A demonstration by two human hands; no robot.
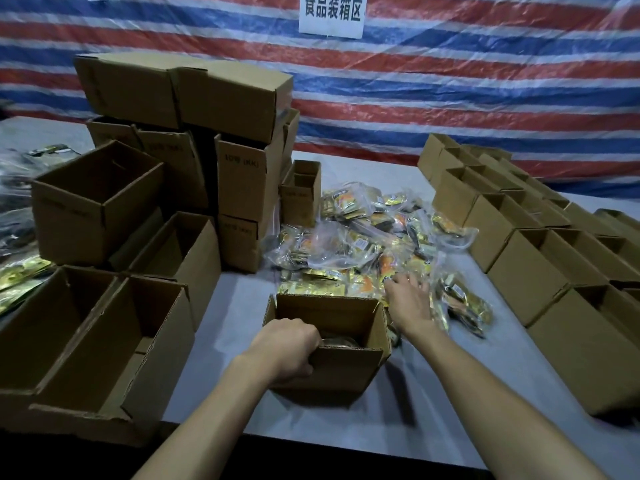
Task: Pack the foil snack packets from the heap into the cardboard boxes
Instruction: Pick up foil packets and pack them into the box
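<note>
A small open cardboard box stands on the grey table in front of me, with a packet or two dimly visible inside. My left hand grips its near left rim, fingers curled over the edge. Behind the box lies a heap of gold and orange foil snack packets, many in clear plastic bags. My right hand reaches over the heap's near edge, to the right of the box, palm down on the packets. Its fingertips are hidden among them.
Open empty boxes crowd the left side, with a tall stack behind them. Rows of small open boxes line the right. More packets lie at the far left. A striped tarp hangs behind the table.
</note>
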